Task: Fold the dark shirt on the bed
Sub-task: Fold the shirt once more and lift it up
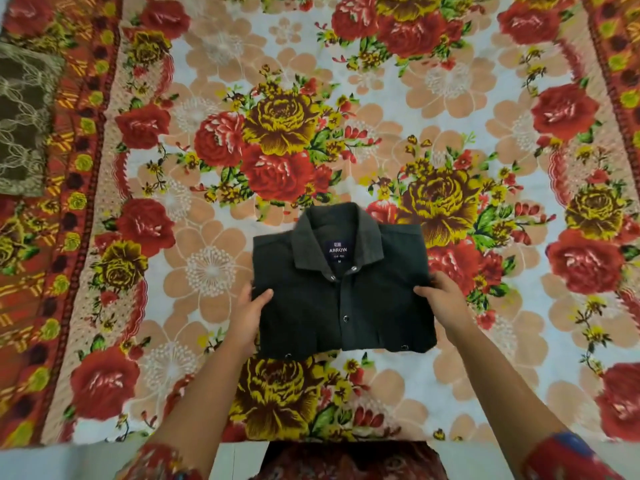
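the fingers of both hands are hidden under the dark shirt. only the thumbs show on top, so the left hand pinches its left edge and the right hand its right edge. the collar label reads "arrow", with "m" below; the line between is too fine to read. the shirt lies folded square, collar far, toward the near edge of the bed, with open floral sheet all round. an olive cloth is cut off far left.
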